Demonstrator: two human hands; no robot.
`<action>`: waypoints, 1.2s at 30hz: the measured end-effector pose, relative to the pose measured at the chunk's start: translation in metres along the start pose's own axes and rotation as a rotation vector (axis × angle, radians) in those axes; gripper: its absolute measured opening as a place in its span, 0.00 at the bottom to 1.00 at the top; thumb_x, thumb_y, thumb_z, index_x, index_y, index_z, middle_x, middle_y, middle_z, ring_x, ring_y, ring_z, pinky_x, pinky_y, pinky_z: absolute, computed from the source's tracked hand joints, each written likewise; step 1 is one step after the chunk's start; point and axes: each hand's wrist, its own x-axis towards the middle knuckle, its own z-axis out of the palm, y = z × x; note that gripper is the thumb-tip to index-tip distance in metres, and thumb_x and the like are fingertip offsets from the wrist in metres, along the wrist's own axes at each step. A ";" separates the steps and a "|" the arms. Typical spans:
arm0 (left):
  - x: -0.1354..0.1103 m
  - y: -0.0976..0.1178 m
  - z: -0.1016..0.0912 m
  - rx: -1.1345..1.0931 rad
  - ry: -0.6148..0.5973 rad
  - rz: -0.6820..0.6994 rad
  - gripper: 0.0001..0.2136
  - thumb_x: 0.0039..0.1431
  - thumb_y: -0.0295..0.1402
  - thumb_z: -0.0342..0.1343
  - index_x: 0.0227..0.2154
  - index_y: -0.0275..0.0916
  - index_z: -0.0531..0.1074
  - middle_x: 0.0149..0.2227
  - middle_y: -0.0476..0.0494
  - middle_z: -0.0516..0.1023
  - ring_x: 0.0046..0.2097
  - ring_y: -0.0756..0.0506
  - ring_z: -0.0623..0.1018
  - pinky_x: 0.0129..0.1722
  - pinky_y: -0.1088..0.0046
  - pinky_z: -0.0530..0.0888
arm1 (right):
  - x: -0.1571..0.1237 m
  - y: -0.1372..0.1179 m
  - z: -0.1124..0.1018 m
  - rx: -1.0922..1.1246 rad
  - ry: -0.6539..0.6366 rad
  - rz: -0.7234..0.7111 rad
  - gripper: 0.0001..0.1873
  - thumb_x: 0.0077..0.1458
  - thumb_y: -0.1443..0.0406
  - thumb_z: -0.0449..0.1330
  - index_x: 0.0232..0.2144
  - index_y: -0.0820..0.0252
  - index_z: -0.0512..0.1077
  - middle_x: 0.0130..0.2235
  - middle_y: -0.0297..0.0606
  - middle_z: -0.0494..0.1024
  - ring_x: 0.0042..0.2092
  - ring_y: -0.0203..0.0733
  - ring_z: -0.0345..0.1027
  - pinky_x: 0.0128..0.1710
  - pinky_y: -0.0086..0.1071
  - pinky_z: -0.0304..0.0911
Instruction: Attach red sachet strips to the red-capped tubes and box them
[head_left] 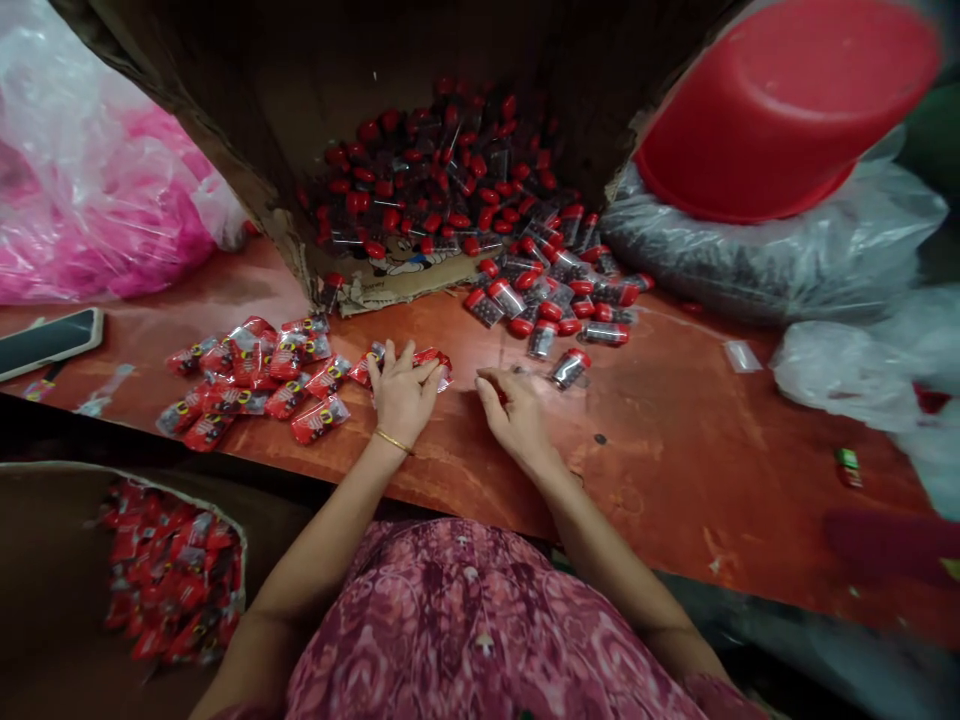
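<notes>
My left hand (406, 396), with a gold bangle at the wrist, lies palm down with its fingers spread over red printed packets (433, 358). Beside it on the left is a loose group of similar packets (255, 352), each red with a clear part. My right hand (519, 418) rests on the table with curled fingers. A bit of red shows between its thumb and forefinger, but what it holds, if anything, is hidden. Just past that hand lies a small clear bottle with dark contents and a red cap (570, 368).
A cardboard box (262, 150) on its side spills many red-capped bottles (540, 265) onto the red table (675, 480). A red tub (750, 120) sits on a plastic bag at right. A phone (52, 340) lies left. Below, a carton (244, 560) holds red packets.
</notes>
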 end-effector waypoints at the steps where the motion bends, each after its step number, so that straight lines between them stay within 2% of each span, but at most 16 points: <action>1: -0.002 0.006 -0.002 -0.021 0.009 0.004 0.14 0.56 0.41 0.51 0.37 0.45 0.78 0.54 0.40 0.71 0.62 0.32 0.58 0.60 0.46 0.45 | 0.002 -0.005 0.005 0.104 -0.015 0.058 0.14 0.57 0.57 0.53 0.37 0.59 0.72 0.34 0.41 0.78 0.34 0.42 0.68 0.38 0.37 0.63; 4: -0.005 0.020 -0.008 -0.100 0.032 0.024 0.11 0.55 0.38 0.52 0.37 0.46 0.78 0.55 0.42 0.70 0.63 0.34 0.58 0.60 0.47 0.44 | 0.009 -0.015 0.019 0.404 -0.053 0.188 0.15 0.53 0.54 0.56 0.35 0.58 0.72 0.31 0.36 0.76 0.31 0.38 0.67 0.32 0.32 0.63; 7: -0.007 0.026 -0.012 -0.266 0.091 -0.021 0.12 0.52 0.37 0.56 0.39 0.44 0.77 0.55 0.41 0.70 0.63 0.36 0.58 0.62 0.52 0.45 | 0.015 -0.018 0.023 0.563 -0.020 0.225 0.15 0.54 0.55 0.53 0.28 0.59 0.71 0.27 0.33 0.73 0.29 0.36 0.65 0.31 0.30 0.61; 9: -0.008 0.027 -0.013 -0.479 0.079 -0.131 0.13 0.50 0.39 0.58 0.39 0.42 0.76 0.50 0.40 0.74 0.59 0.38 0.65 0.60 0.57 0.55 | 0.015 -0.017 0.020 0.548 0.054 0.225 0.15 0.55 0.55 0.52 0.24 0.58 0.69 0.23 0.31 0.70 0.27 0.35 0.62 0.29 0.29 0.59; 11: -0.009 0.029 -0.013 -0.741 -0.047 -0.307 0.13 0.48 0.43 0.60 0.31 0.39 0.76 0.38 0.41 0.79 0.47 0.41 0.75 0.49 0.65 0.68 | 0.013 -0.017 0.015 0.467 0.104 0.194 0.16 0.55 0.55 0.51 0.21 0.57 0.65 0.20 0.29 0.65 0.24 0.34 0.58 0.25 0.28 0.55; 12: -0.010 0.031 -0.012 -0.871 -0.130 -0.406 0.14 0.46 0.44 0.60 0.26 0.37 0.75 0.31 0.43 0.79 0.39 0.43 0.77 0.42 0.68 0.71 | 0.012 -0.017 0.014 0.417 0.114 0.167 0.17 0.56 0.55 0.51 0.19 0.57 0.63 0.19 0.28 0.63 0.23 0.33 0.56 0.24 0.28 0.53; 14: -0.011 0.038 -0.011 -1.101 -0.243 -0.587 0.16 0.40 0.45 0.64 0.21 0.36 0.73 0.22 0.47 0.75 0.30 0.47 0.76 0.32 0.72 0.72 | 0.007 -0.018 0.013 0.323 0.130 0.121 0.19 0.57 0.56 0.50 0.17 0.57 0.60 0.18 0.28 0.60 0.22 0.32 0.53 0.24 0.28 0.51; 16: -0.013 0.045 -0.010 -1.274 -0.256 -0.719 0.17 0.34 0.43 0.67 0.21 0.35 0.72 0.20 0.49 0.74 0.27 0.49 0.75 0.30 0.74 0.71 | 0.003 -0.021 0.017 0.266 0.147 0.105 0.19 0.58 0.57 0.49 0.17 0.57 0.59 0.18 0.28 0.60 0.22 0.32 0.53 0.24 0.29 0.51; 18: -0.015 0.048 -0.010 -1.379 -0.245 -0.796 0.17 0.30 0.40 0.69 0.22 0.35 0.72 0.21 0.50 0.76 0.27 0.50 0.75 0.31 0.74 0.72 | 0.000 -0.022 0.021 0.252 0.137 0.101 0.19 0.59 0.58 0.47 0.18 0.57 0.61 0.19 0.29 0.62 0.22 0.33 0.55 0.25 0.29 0.53; 21: -0.015 0.043 -0.012 -1.410 -0.207 -0.839 0.18 0.28 0.39 0.70 0.22 0.36 0.72 0.23 0.50 0.77 0.26 0.52 0.75 0.30 0.77 0.71 | 0.000 -0.017 0.016 0.230 0.047 0.035 0.15 0.59 0.60 0.46 0.26 0.56 0.67 0.25 0.34 0.71 0.28 0.37 0.63 0.30 0.32 0.59; 23: -0.014 0.036 -0.014 -1.377 -0.151 -0.841 0.18 0.28 0.39 0.70 0.22 0.35 0.72 0.23 0.51 0.77 0.26 0.53 0.75 0.29 0.78 0.70 | 0.004 -0.004 -0.001 0.136 -0.026 -0.046 0.13 0.59 0.62 0.46 0.33 0.56 0.70 0.32 0.38 0.75 0.35 0.41 0.67 0.38 0.36 0.61; 25: -0.011 0.029 -0.017 -1.339 -0.103 -0.830 0.18 0.29 0.39 0.70 0.22 0.35 0.72 0.23 0.52 0.76 0.25 0.54 0.74 0.29 0.78 0.70 | 0.010 0.015 -0.024 -0.014 -0.098 -0.124 0.13 0.57 0.65 0.47 0.39 0.56 0.70 0.39 0.41 0.76 0.43 0.45 0.67 0.45 0.42 0.60; 29: -0.007 0.027 -0.017 -1.292 -0.105 -0.807 0.17 0.31 0.40 0.69 0.22 0.35 0.72 0.23 0.50 0.76 0.26 0.53 0.74 0.30 0.77 0.70 | 0.021 0.049 -0.062 -0.245 -0.342 -0.275 0.30 0.46 0.68 0.52 0.54 0.59 0.61 0.55 0.46 0.67 0.56 0.53 0.58 0.52 0.50 0.54; 31: -0.006 0.030 -0.015 -1.273 -0.130 -0.822 0.17 0.31 0.41 0.69 0.21 0.35 0.71 0.22 0.50 0.76 0.25 0.53 0.74 0.29 0.77 0.70 | 0.024 0.055 -0.068 -0.331 -0.430 -0.328 0.30 0.47 0.67 0.53 0.56 0.60 0.60 0.57 0.46 0.66 0.58 0.54 0.55 0.52 0.50 0.53; 36: -0.009 0.031 -0.014 -1.261 -0.156 -0.850 0.18 0.31 0.42 0.69 0.23 0.35 0.73 0.23 0.49 0.77 0.24 0.53 0.74 0.26 0.79 0.69 | 0.017 0.050 -0.059 -0.465 -0.475 -0.359 0.14 0.57 0.62 0.53 0.44 0.59 0.69 0.45 0.44 0.75 0.46 0.49 0.64 0.49 0.44 0.54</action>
